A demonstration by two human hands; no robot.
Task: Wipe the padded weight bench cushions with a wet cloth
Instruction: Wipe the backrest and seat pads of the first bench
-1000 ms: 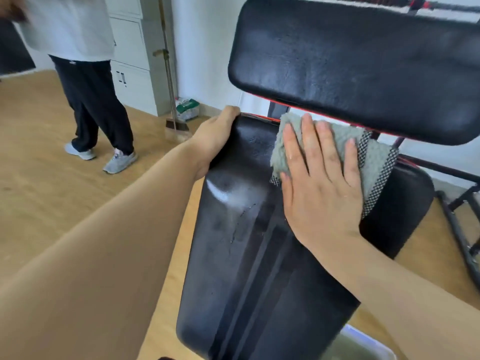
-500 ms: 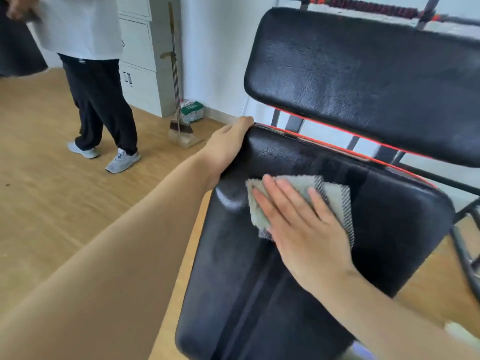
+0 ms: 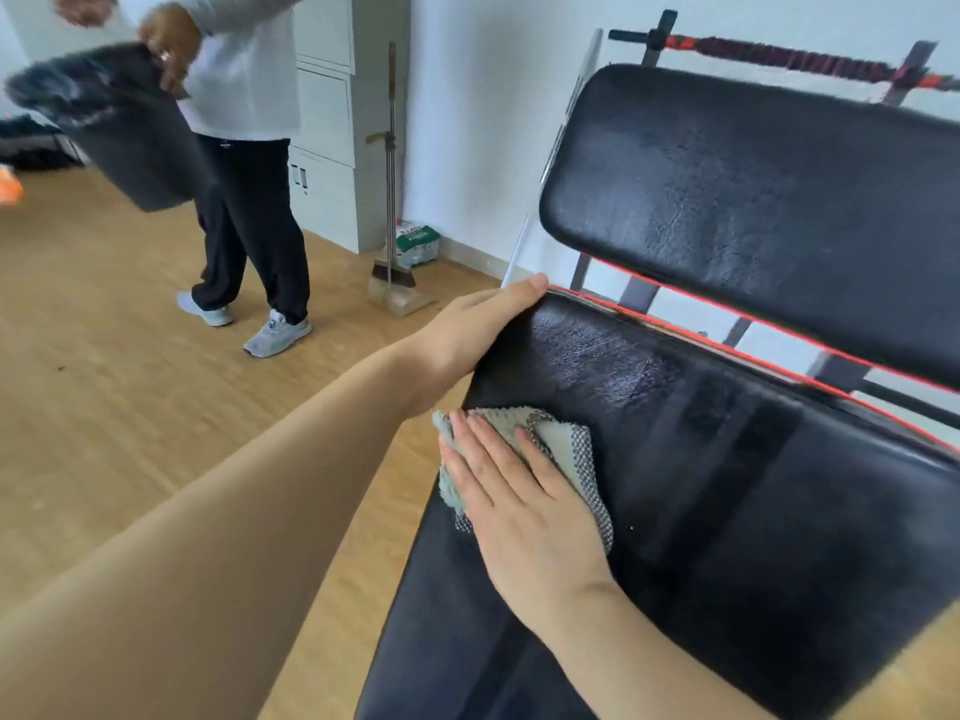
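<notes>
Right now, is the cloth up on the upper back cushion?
No. The right hand presses the cloth flat on the lower cushion, near its left edge, below the upper cushion.

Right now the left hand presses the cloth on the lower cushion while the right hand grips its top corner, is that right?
No, the hands are swapped. In the head view the right hand presses the cloth on the lower cushion, while the left hand grips its top corner.
</notes>
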